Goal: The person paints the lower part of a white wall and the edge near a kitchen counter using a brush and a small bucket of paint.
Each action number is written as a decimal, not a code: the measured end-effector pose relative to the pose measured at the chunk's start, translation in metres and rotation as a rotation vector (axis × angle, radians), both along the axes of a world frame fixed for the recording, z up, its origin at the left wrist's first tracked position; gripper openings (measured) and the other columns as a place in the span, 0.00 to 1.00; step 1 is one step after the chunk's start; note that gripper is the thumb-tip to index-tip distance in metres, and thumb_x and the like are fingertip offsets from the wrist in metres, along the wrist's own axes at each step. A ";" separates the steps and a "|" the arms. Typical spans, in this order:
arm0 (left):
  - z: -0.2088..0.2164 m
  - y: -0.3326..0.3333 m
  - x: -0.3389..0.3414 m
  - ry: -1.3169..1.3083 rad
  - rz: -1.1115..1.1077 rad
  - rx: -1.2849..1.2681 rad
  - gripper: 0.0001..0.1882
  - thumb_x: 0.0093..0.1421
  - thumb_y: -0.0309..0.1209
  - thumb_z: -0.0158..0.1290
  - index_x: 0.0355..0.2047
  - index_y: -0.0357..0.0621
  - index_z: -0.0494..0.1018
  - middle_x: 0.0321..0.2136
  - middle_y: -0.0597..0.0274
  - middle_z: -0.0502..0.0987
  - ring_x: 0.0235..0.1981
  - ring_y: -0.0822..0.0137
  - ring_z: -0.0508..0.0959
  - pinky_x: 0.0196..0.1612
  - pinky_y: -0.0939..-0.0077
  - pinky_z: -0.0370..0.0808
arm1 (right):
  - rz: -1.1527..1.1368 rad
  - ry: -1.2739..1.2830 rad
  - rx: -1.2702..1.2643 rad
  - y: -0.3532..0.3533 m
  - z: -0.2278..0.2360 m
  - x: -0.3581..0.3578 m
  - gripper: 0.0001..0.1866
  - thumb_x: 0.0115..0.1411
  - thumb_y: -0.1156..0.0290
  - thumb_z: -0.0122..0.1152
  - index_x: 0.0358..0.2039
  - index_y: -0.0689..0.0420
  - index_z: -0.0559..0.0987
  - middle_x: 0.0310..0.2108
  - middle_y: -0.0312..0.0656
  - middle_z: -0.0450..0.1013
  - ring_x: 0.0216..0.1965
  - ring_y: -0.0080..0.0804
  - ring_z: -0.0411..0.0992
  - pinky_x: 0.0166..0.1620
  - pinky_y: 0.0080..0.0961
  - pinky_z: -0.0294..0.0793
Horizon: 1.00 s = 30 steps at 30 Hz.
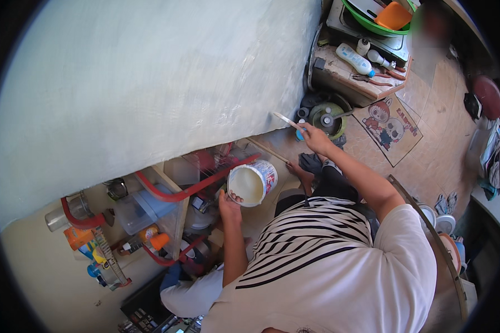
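My left hand (230,207) grips the rim of a white plastic bucket (268,173) with a printed side, its thumb outside and its fingertips over the edge. The bucket tilts toward me, and pale, whitish paint (246,186) shows inside. My right hand (317,139) reaches forward, closed around a paintbrush (286,119). The brush points left toward the lower edge of a pale blue-white wall (166,83); I cannot tell whether its tip touches. Streaks and wet-looking sheen mark the wall surface near the brush.
Below the wall, a red-framed rack (178,194) holds plastic containers and bottles. A green gas cylinder (329,119) stands past my right hand. Behind it, a tiled counter (350,83) bears bottles, pliers (372,81) and a stove with a green basin (366,21). A printed mat (391,130) lies on the floor.
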<state>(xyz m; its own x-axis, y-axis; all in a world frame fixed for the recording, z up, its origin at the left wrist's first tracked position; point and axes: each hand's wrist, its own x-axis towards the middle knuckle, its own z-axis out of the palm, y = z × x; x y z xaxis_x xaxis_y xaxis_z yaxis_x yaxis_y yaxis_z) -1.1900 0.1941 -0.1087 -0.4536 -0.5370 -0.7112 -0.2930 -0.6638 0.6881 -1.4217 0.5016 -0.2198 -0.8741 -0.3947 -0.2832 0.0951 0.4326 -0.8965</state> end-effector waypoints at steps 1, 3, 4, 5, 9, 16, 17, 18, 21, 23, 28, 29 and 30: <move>0.001 0.005 -0.006 -0.003 -0.020 0.003 0.20 0.65 0.48 0.45 0.31 0.43 0.69 0.21 0.66 0.66 0.23 0.66 0.67 0.32 0.67 0.67 | 0.011 -0.029 0.033 0.011 0.013 -0.002 0.18 0.66 0.60 0.50 0.51 0.56 0.71 0.36 0.60 0.76 0.41 0.55 0.75 0.44 0.43 0.72; -0.004 0.010 -0.009 0.001 -0.066 0.010 0.19 0.65 0.47 0.44 0.31 0.43 0.69 0.21 0.65 0.66 0.23 0.66 0.67 0.33 0.67 0.67 | 0.042 -0.087 0.094 0.029 0.029 -0.006 0.17 0.65 0.60 0.51 0.46 0.61 0.72 0.35 0.60 0.76 0.40 0.55 0.75 0.43 0.43 0.72; -0.010 0.011 -0.009 0.008 -0.100 0.017 0.19 0.66 0.47 0.44 0.31 0.43 0.69 0.21 0.65 0.66 0.23 0.66 0.67 0.33 0.67 0.67 | 0.016 -0.061 0.088 0.036 0.038 -0.007 0.16 0.63 0.63 0.52 0.41 0.65 0.71 0.34 0.59 0.76 0.38 0.55 0.76 0.43 0.42 0.73; -0.016 0.012 -0.010 0.015 -0.132 0.023 0.19 0.66 0.46 0.43 0.32 0.42 0.69 0.21 0.65 0.66 0.23 0.66 0.67 0.32 0.67 0.67 | 0.041 -0.049 0.085 0.044 0.047 -0.009 0.15 0.62 0.64 0.53 0.41 0.65 0.71 0.33 0.59 0.76 0.38 0.54 0.76 0.42 0.42 0.73; -0.008 0.046 -0.043 0.060 -0.252 0.070 0.15 0.66 0.43 0.46 0.34 0.43 0.69 0.21 0.67 0.66 0.23 0.69 0.67 0.30 0.72 0.67 | 0.072 -0.105 0.072 0.077 0.089 -0.015 0.13 0.59 0.69 0.54 0.42 0.64 0.73 0.31 0.53 0.77 0.33 0.47 0.76 0.40 0.38 0.73; 0.018 0.087 -0.090 0.156 -0.455 0.119 0.15 0.69 0.39 0.43 0.38 0.38 0.68 0.23 0.62 0.69 0.24 0.66 0.71 0.32 0.71 0.70 | 0.154 0.196 0.035 0.094 0.173 -0.005 0.14 0.59 0.66 0.59 0.43 0.59 0.79 0.31 0.50 0.77 0.29 0.40 0.75 0.37 0.31 0.74; 0.019 0.092 -0.094 0.165 -0.469 0.119 0.15 0.69 0.39 0.42 0.39 0.37 0.68 0.23 0.62 0.70 0.24 0.66 0.71 0.32 0.71 0.71 | 0.155 0.149 0.047 0.091 0.188 -0.002 0.14 0.59 0.65 0.59 0.41 0.60 0.80 0.30 0.51 0.77 0.30 0.43 0.75 0.38 0.33 0.73; 0.023 0.099 -0.101 0.175 -0.494 0.121 0.16 0.69 0.39 0.42 0.39 0.37 0.68 0.23 0.62 0.70 0.24 0.66 0.71 0.33 0.71 0.70 | 0.148 0.103 0.062 0.089 0.201 0.000 0.14 0.58 0.64 0.59 0.39 0.60 0.80 0.29 0.53 0.76 0.31 0.46 0.75 0.38 0.35 0.73; 0.031 0.114 -0.118 0.224 -0.549 0.151 0.17 0.69 0.40 0.41 0.39 0.36 0.68 0.24 0.61 0.71 0.25 0.66 0.71 0.34 0.70 0.70 | 0.167 0.010 0.064 0.079 0.216 0.003 0.14 0.58 0.63 0.59 0.38 0.60 0.80 0.28 0.53 0.76 0.29 0.48 0.75 0.36 0.35 0.73; 0.040 0.124 -0.127 0.258 -0.583 0.157 0.18 0.70 0.41 0.39 0.40 0.37 0.68 0.24 0.60 0.71 0.25 0.65 0.72 0.34 0.70 0.70 | 0.149 0.034 0.065 0.068 0.212 0.004 0.14 0.58 0.63 0.59 0.34 0.63 0.79 0.26 0.55 0.75 0.28 0.50 0.74 0.35 0.36 0.73; 0.055 0.141 -0.149 0.339 -0.681 0.184 0.22 0.70 0.46 0.35 0.40 0.37 0.68 0.25 0.59 0.72 0.27 0.64 0.73 0.36 0.69 0.70 | 0.122 0.173 0.196 0.024 0.164 0.007 0.14 0.57 0.66 0.57 0.29 0.66 0.79 0.27 0.59 0.75 0.31 0.54 0.76 0.37 0.42 0.74; 0.060 0.143 -0.151 0.329 -0.685 0.179 0.24 0.69 0.46 0.34 0.41 0.36 0.68 0.26 0.58 0.72 0.27 0.64 0.72 0.37 0.68 0.70 | 0.110 0.208 0.230 0.013 0.145 0.008 0.13 0.57 0.67 0.56 0.29 0.65 0.79 0.28 0.59 0.75 0.32 0.54 0.76 0.38 0.43 0.74; 0.064 0.145 -0.153 0.319 -0.690 0.175 0.25 0.69 0.47 0.33 0.41 0.36 0.68 0.26 0.58 0.72 0.28 0.63 0.72 0.38 0.68 0.70 | 0.135 0.221 0.265 0.004 0.135 0.009 0.12 0.56 0.68 0.56 0.29 0.65 0.80 0.28 0.59 0.75 0.32 0.54 0.76 0.38 0.43 0.75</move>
